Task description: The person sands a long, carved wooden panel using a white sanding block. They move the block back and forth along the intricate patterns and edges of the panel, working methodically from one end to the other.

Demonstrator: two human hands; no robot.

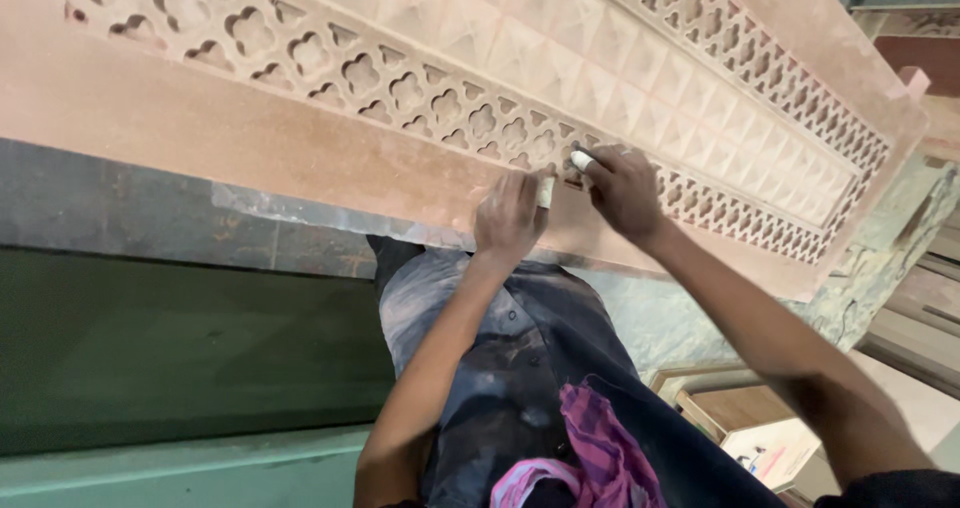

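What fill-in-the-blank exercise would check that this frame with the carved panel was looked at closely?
1. Both hands work on a carved ____ panel.
2. The right hand pinches a small ____ piece.
3. The left hand lies on the panel's plain ____ border.
4. A pink checked ____ hangs at the person's front.

Missing: wooden; white; lower; cloth

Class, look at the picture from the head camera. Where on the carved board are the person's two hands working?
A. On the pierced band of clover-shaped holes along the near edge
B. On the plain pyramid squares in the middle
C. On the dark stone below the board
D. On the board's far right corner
A: the left hand and right hand both rest on the pierced band of the carved board, each pinching a small pale piece.
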